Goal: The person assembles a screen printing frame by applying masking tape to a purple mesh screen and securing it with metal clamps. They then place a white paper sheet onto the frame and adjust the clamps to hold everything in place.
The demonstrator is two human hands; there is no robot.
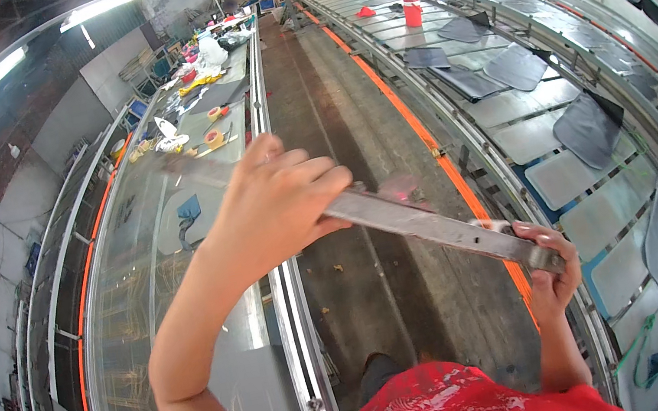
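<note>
A long, flat grey metal bar [430, 227] slants across in front of me, over the aisle between two long tables. My left hand [279, 197] is closed round its upper left part, with the arm bent and raised over the left table's edge. At the lower right end, my right hand [552, 265] has its fingers wrapped round the bar beside a small fitting. Beyond my left hand, a blurred strip runs up and leftward; whether it belongs to the same bar I cannot tell. Something pale and pinkish behind the bar is smeared.
The left glass-topped table [146, 264] bears a blue cloth [188, 211], tape rolls [213, 138] and clutter farther back. On the right table [498, 116] lie several dark fabric pieces [518, 66] and a red jug [412, 12]. An orange strip [386, 81] lines its side above the concrete floor [319, 101].
</note>
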